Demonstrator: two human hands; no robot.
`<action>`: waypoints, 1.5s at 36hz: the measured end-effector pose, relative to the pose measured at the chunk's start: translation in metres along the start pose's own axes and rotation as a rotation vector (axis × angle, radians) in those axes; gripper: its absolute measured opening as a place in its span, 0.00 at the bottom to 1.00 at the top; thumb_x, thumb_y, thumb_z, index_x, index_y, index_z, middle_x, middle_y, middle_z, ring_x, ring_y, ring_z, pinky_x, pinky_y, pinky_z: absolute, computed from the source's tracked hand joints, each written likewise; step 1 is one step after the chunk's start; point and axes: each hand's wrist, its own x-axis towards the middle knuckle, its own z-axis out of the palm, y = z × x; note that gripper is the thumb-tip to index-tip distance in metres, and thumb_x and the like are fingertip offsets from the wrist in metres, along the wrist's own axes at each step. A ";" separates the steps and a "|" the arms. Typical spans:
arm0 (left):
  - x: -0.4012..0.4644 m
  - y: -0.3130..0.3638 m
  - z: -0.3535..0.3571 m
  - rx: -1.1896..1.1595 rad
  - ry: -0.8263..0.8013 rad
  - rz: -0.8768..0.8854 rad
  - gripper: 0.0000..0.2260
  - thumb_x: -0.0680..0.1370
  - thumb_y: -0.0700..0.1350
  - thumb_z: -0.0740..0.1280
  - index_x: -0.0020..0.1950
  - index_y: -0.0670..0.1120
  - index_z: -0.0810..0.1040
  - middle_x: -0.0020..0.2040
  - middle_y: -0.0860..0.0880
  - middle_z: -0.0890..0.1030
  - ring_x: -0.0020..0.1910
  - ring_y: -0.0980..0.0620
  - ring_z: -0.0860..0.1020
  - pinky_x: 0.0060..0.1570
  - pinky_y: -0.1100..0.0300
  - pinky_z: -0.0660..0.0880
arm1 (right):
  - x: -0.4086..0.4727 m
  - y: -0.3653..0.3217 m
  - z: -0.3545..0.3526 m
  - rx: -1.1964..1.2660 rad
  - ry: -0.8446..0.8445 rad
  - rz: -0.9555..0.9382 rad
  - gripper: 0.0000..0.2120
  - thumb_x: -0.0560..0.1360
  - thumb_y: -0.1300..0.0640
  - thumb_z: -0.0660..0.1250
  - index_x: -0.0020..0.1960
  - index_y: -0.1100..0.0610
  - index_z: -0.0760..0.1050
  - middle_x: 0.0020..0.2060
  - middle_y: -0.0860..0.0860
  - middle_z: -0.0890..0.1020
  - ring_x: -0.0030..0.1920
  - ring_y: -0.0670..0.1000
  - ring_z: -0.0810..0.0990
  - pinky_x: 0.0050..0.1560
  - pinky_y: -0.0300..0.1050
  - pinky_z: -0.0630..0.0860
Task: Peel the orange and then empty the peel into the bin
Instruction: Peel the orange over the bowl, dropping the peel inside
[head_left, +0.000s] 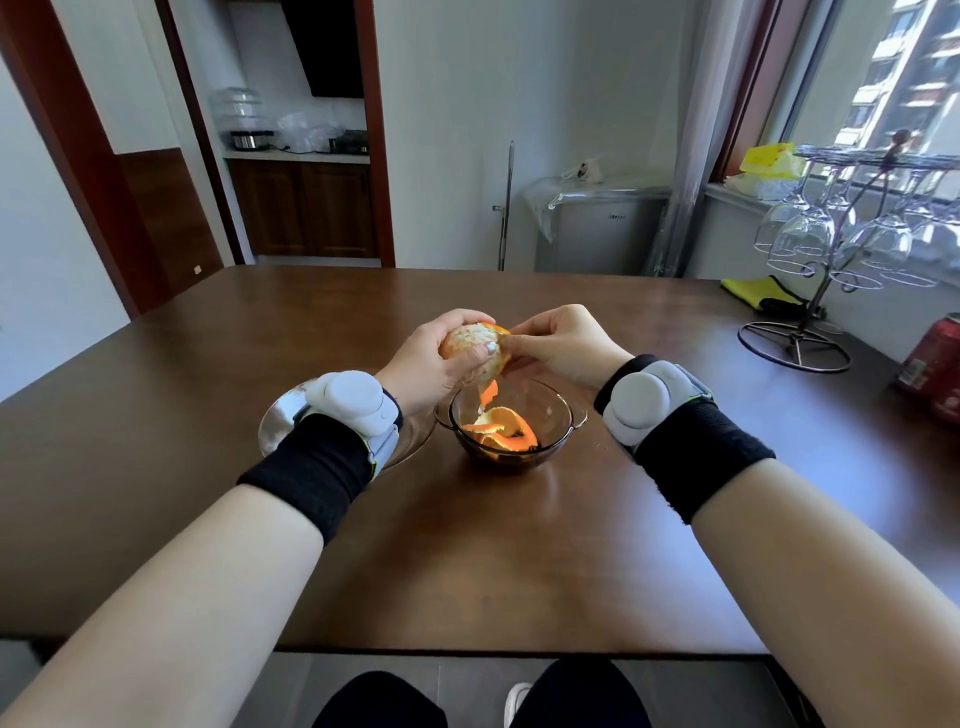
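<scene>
Both hands (498, 348) round orange (470, 343).

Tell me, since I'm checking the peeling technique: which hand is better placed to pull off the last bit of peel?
The right hand. Its fingers already pinch the peel at the top of the orange, while the left hand is wrapped round the fruit, holding it above the glass bowl.

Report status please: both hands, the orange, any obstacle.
Left hand grips orange, mostly peeled. Right hand pinches peel at its top. Peel strips in glass bowl below. No obstacle.
</scene>
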 end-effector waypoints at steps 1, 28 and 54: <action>0.000 0.001 0.000 -0.016 -0.002 0.000 0.17 0.74 0.53 0.67 0.61 0.50 0.75 0.51 0.54 0.78 0.50 0.56 0.79 0.46 0.63 0.79 | 0.000 -0.001 0.000 -0.002 -0.003 -0.004 0.08 0.75 0.64 0.68 0.50 0.69 0.80 0.34 0.56 0.84 0.32 0.48 0.84 0.35 0.37 0.81; 0.000 0.010 -0.002 0.117 0.109 -0.082 0.30 0.64 0.54 0.79 0.62 0.51 0.72 0.58 0.51 0.75 0.55 0.55 0.76 0.51 0.64 0.76 | 0.002 -0.006 0.003 0.068 0.050 -0.042 0.08 0.78 0.66 0.63 0.52 0.69 0.77 0.36 0.56 0.81 0.27 0.45 0.82 0.29 0.36 0.79; -0.006 0.013 -0.016 -0.528 -0.059 -0.167 0.24 0.56 0.48 0.81 0.52 0.49 0.84 0.47 0.48 0.85 0.48 0.50 0.83 0.41 0.59 0.80 | 0.002 0.007 -0.010 0.479 -0.232 0.023 0.10 0.80 0.64 0.55 0.52 0.66 0.74 0.43 0.58 0.78 0.42 0.52 0.80 0.45 0.44 0.82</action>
